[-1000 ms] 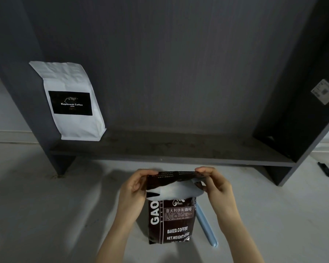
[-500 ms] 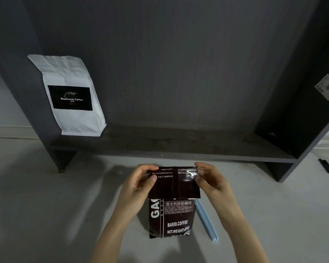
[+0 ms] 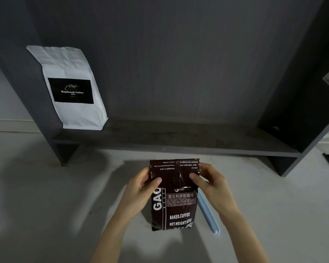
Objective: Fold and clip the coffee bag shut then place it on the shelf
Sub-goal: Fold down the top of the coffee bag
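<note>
Both hands — left hand [image 3: 141,184], right hand [image 3: 210,180] — pinching folded flap of coffee bag [image 3: 176,202]; clip [image 3: 207,213] lengthwise just right of bag — right hand nearer.

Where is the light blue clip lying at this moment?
In the head view, the light blue clip lies on the floor just right of the brown coffee bag, partly beneath the right hand.

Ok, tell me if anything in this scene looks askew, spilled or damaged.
Nothing spilled or torn. The white coffee bag on the shelf leans left against the side panel rather than standing straight. The dark coffee bag, its top folded over, is held by both hands, unclipped; the pale blue clip lies on the floor beside it.
</note>
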Demonstrator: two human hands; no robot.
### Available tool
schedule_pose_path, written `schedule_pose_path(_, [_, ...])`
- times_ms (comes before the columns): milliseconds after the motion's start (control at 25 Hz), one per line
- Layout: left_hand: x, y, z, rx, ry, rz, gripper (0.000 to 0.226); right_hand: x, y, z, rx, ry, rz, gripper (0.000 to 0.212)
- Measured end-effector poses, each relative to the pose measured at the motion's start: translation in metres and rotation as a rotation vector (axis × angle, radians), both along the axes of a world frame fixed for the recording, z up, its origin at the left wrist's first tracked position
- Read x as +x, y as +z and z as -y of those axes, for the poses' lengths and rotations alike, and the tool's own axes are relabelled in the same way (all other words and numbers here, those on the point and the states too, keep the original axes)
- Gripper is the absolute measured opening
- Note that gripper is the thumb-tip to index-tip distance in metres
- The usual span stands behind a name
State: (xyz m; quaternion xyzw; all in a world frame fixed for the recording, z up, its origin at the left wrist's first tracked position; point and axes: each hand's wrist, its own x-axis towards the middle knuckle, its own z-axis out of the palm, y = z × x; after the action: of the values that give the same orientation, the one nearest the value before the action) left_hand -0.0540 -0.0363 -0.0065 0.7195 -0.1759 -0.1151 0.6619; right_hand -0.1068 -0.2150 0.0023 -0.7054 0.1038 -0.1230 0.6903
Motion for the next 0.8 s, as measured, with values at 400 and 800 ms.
schedule_pose_path(400, [0.000,-0.014,0.004,-0.083,0.060,-0.017,0.022,0.003,-0.025,-0.003,-0.022,-0.187,0.010,0.008])
schedule_pose_path(800, [-0.001,-0.021,0.004,-0.115,0.012,-0.030,0.019,-0.002,-0.034,0.000,0.084,-0.150,0.057,0.024])
